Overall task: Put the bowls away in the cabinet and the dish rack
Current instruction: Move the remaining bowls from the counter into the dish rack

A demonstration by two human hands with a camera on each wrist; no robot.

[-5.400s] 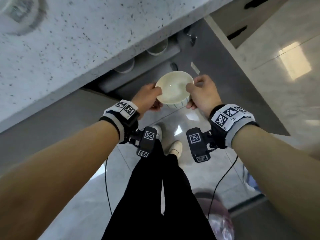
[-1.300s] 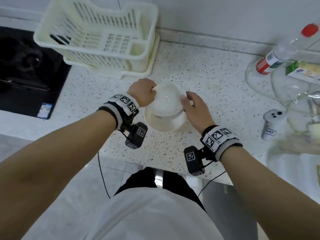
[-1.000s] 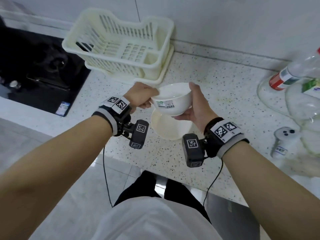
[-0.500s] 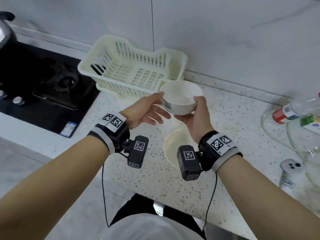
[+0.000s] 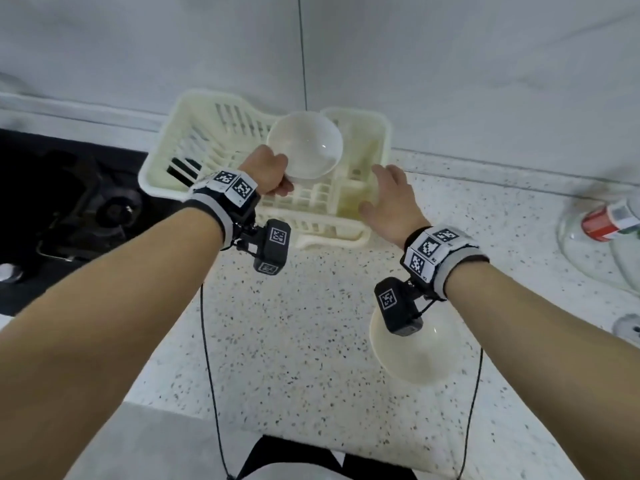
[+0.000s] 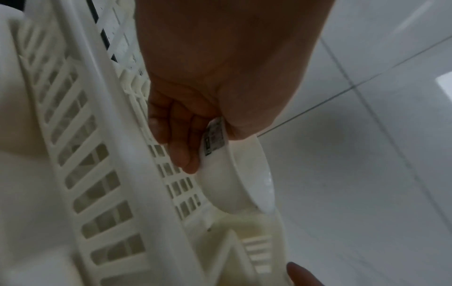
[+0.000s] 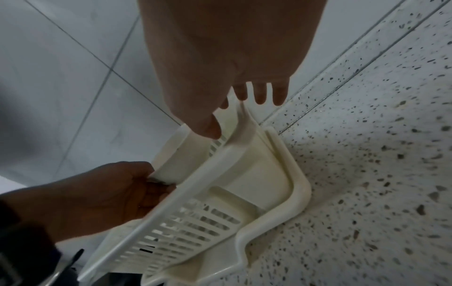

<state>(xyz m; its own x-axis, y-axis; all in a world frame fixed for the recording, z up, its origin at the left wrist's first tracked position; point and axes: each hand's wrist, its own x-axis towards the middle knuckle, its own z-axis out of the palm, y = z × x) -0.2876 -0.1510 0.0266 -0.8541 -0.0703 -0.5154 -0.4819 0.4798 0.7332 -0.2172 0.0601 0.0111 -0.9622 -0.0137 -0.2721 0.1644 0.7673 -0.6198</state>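
Observation:
My left hand (image 5: 268,176) pinches the near rim of a small white bowl (image 5: 305,144) and holds it tilted over the cream plastic dish rack (image 5: 194,133). In the left wrist view the fingers (image 6: 178,135) curl round the bowl (image 6: 232,183), beside a label on its wall. My right hand (image 5: 388,199) hovers open above the rack's right end, holding nothing. A second, larger cream bowl (image 5: 415,355) sits on the counter under my right wrist. In the right wrist view the open right hand (image 7: 232,108) and the left hand (image 7: 117,193) are over the rack (image 7: 269,183).
The speckled counter (image 5: 294,323) runs to a white tiled wall. A black stove (image 5: 69,209) lies left of the rack. Glass lids and a red-labelled bottle (image 5: 609,220) sit at the right edge, with a small white device (image 5: 628,327) nearer me.
The bowl has been lifted off the larger one and carried up-left over the rack. My right hand has let go of it; only the left holds it now.

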